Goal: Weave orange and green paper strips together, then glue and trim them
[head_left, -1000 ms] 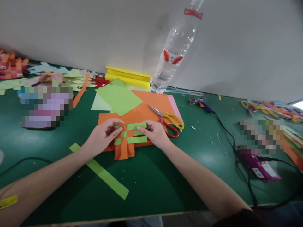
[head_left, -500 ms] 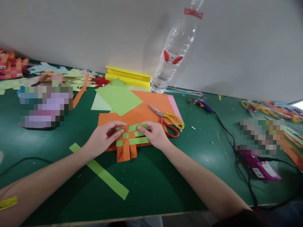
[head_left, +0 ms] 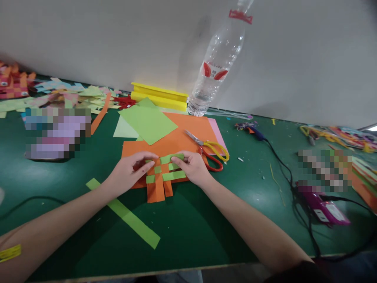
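A small weave of orange and green paper strips (head_left: 161, 176) lies on the green table (head_left: 188, 232), in front of an orange sheet (head_left: 173, 139). My left hand (head_left: 129, 171) pinches the weave's left edge, fingers curled onto the strips. My right hand (head_left: 193, 167) grips the top green strip at its right end, thumb and fingers pressed together. Orange strip ends stick out below the weave toward me.
A loose green strip (head_left: 126, 214) lies at the front left. Scissors (head_left: 210, 151) with yellow and red handles rest right of my hand. A green square (head_left: 147, 122), a water bottle (head_left: 218, 59), yellow folded paper (head_left: 160, 96), scrap piles (head_left: 59, 96) and a corded tool (head_left: 319, 204) surround the work.
The weave has slid a little to the right and toward me between my hands. Both hands have shifted slightly with it and keep their hold.
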The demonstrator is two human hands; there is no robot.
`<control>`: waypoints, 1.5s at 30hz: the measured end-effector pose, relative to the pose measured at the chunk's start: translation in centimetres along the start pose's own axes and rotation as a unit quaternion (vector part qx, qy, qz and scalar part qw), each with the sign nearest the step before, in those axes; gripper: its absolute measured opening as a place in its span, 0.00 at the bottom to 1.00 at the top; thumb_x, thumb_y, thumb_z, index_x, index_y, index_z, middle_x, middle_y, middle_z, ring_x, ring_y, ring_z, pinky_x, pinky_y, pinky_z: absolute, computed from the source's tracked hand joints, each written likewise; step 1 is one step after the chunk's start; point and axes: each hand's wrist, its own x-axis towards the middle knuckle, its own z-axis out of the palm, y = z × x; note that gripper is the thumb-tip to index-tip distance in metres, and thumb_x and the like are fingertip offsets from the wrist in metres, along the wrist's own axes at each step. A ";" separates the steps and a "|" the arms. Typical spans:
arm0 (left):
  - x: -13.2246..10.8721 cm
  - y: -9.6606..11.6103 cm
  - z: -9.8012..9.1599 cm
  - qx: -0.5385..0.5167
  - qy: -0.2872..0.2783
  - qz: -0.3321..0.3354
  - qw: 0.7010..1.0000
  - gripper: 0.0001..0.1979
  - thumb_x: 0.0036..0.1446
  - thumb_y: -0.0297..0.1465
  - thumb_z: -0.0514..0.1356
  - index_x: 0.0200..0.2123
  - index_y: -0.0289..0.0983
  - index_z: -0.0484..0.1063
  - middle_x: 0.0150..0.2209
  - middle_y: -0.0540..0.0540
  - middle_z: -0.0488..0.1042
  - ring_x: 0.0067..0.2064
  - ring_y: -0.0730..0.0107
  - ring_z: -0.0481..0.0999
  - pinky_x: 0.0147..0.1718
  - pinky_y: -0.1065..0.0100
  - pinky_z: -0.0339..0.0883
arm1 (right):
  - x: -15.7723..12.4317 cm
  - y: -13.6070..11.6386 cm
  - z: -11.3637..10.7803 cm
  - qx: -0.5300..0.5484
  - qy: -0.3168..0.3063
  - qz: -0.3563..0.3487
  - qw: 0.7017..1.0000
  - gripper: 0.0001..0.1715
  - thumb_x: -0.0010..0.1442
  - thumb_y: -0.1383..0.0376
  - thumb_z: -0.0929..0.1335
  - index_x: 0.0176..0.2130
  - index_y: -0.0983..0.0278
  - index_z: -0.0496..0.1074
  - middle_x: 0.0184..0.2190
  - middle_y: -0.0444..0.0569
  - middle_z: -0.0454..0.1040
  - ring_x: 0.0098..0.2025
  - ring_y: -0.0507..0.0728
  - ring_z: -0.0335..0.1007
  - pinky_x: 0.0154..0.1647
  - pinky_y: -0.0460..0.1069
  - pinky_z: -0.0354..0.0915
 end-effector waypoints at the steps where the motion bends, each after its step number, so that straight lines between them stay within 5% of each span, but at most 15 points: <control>1: 0.0 0.0 0.0 -0.005 0.003 -0.001 1.000 0.14 0.60 0.41 0.54 0.44 0.42 0.71 0.43 0.48 0.77 0.42 0.66 0.76 0.40 0.68 0.70 | 0.0 0.0 0.0 -0.005 -0.001 -0.001 1.000 0.14 0.54 0.56 0.69 0.32 0.64 0.72 0.26 0.44 0.73 0.29 0.52 0.72 0.31 0.48 0.68; 28: -0.1 0.2 0.0 0.024 0.009 -0.001 1.000 0.12 0.57 0.41 0.57 0.40 0.41 0.71 0.39 0.47 0.79 0.38 0.64 0.78 0.39 0.65 0.72 | -0.5 -1.0 0.0 -0.109 -0.008 -0.001 0.994 0.16 0.52 0.54 0.70 0.36 0.63 0.73 0.29 0.45 0.76 0.24 0.48 0.67 0.24 0.44 0.64; 36: -0.4 0.1 0.4 0.074 -0.004 0.026 0.997 0.13 0.59 0.41 0.55 0.41 0.41 0.71 0.41 0.48 0.79 0.40 0.63 0.78 0.37 0.67 0.72 | -0.6 -1.4 0.3 -0.125 -0.028 -0.044 0.991 0.11 0.53 0.58 0.70 0.35 0.62 0.77 0.35 0.47 0.79 0.38 0.53 0.74 0.42 0.48 0.68; 45: -0.4 0.3 0.5 0.061 -0.009 0.024 0.998 0.13 0.59 0.40 0.56 0.41 0.41 0.73 0.40 0.48 0.79 0.41 0.63 0.78 0.38 0.68 0.72 | -0.8 -1.2 0.6 -0.095 -0.035 -0.038 0.994 0.09 0.51 0.59 0.71 0.32 0.61 0.77 0.31 0.45 0.79 0.35 0.53 0.75 0.40 0.49 0.71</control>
